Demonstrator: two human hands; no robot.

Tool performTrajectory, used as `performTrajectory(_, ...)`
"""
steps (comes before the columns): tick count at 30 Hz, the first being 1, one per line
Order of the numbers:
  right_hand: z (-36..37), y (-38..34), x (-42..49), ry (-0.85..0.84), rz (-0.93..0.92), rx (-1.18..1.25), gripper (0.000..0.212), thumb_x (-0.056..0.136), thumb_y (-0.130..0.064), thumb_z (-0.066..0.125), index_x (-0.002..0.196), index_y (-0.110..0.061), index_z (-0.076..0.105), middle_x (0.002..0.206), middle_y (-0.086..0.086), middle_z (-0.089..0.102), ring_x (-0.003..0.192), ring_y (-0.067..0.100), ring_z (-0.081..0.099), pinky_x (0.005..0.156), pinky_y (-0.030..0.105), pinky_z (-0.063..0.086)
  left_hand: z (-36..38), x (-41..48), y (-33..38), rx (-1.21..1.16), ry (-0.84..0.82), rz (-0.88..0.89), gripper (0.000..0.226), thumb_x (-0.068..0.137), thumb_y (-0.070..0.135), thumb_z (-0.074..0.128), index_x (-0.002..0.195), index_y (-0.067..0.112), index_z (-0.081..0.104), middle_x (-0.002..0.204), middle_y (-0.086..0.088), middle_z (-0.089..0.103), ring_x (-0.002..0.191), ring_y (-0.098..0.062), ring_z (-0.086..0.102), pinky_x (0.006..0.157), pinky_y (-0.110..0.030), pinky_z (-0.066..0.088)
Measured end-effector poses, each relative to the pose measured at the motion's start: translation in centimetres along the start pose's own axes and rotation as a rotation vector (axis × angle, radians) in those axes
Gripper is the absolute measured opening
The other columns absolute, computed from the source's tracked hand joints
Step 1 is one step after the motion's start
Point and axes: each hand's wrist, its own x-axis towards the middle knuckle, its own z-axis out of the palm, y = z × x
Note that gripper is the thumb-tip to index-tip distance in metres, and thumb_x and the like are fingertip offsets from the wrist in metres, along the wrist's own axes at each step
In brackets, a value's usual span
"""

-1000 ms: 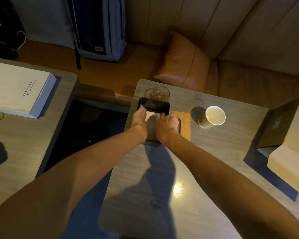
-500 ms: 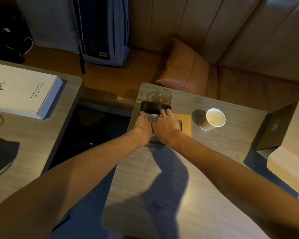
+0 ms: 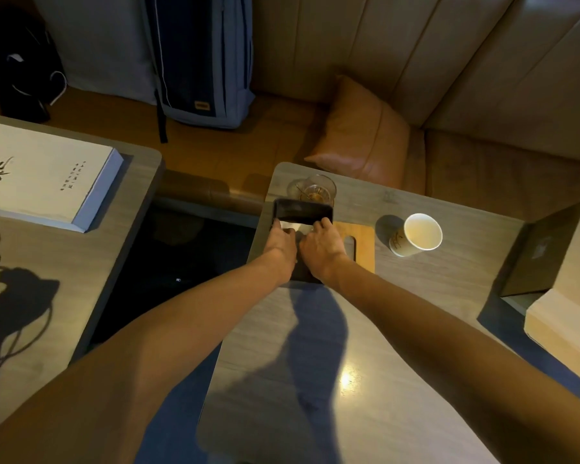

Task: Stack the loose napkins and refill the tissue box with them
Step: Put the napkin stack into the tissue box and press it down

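At the far left corner of the table point(image 3: 399, 329), both hands are down on the dark tissue box point(image 3: 302, 211). The left hand point(image 3: 282, 244) has its fingers curled onto the left edge of the white napkins point(image 3: 290, 226). The right hand point(image 3: 322, 246) is bent over their right side, fingertips at the box's dark far end, and whether it grips or only presses, I cannot tell. The napkins look gathered into one stack and sit in the box, so I judge the refill nearly done, with seating them flat and closing up left to do. A wooden board point(image 3: 364, 249) lies just right of the box, a paper cup point(image 3: 421, 234) beyond it, a glass point(image 3: 315, 190) just behind.
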Motion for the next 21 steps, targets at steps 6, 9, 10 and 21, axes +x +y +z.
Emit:
performTrajectory(6,0.0,0.3,-0.1,-0.016,-0.024,-0.001,0.034,0.092,-0.032,0.060,0.123,-0.017,0.057,0.118,0.004,0.063,0.116,0.025,0.053,0.103,0.037,0.034,-0.7,-0.1,-1.1,-0.119,-0.039,0.052,0.043,0.096,0.025,0.056,0.138,0.016,0.049,0.139,-0.008,0.049,0.132,-0.026,0.044,0.114,-0.046,0.028)
performTrajectory(9,0.1,0.7,0.2,0.033,0.004,0.113,0.028,0.093,-0.030,0.057,0.116,-0.015,0.060,0.113,0.005,0.064,0.106,0.023,0.055,0.096,0.035,0.040,-0.3,-0.4,-1.6,-0.118,0.072,0.005,0.033,0.095,0.025,0.058,0.126,0.016,0.060,0.122,-0.006,0.060,0.116,-0.024,0.054,0.100,-0.039,0.036)
performTrajectory(10,0.1,0.8,0.3,0.055,0.014,0.146,0.026,0.093,-0.029,0.057,0.115,-0.015,0.060,0.112,0.005,0.064,0.104,0.023,0.056,0.095,0.035,0.041,0.0,-0.4,-1.7,-0.078,0.114,-0.011,0.031,0.094,0.026,0.060,0.123,0.017,0.062,0.117,-0.005,0.061,0.112,-0.024,0.054,0.098,-0.039,0.036)
performTrajectory(21,-0.1,0.5,1.3,-0.020,0.040,0.044,0.030,0.090,-0.031,0.062,0.119,-0.022,0.060,0.118,-0.001,0.064,0.119,0.025,0.051,0.102,0.039,0.031,0.7,1.1,0.2,0.098,0.060,-0.084,0.054,0.091,0.042,0.056,0.139,0.019,0.049,0.133,-0.008,0.049,0.132,-0.029,0.037,0.113,-0.043,0.020)
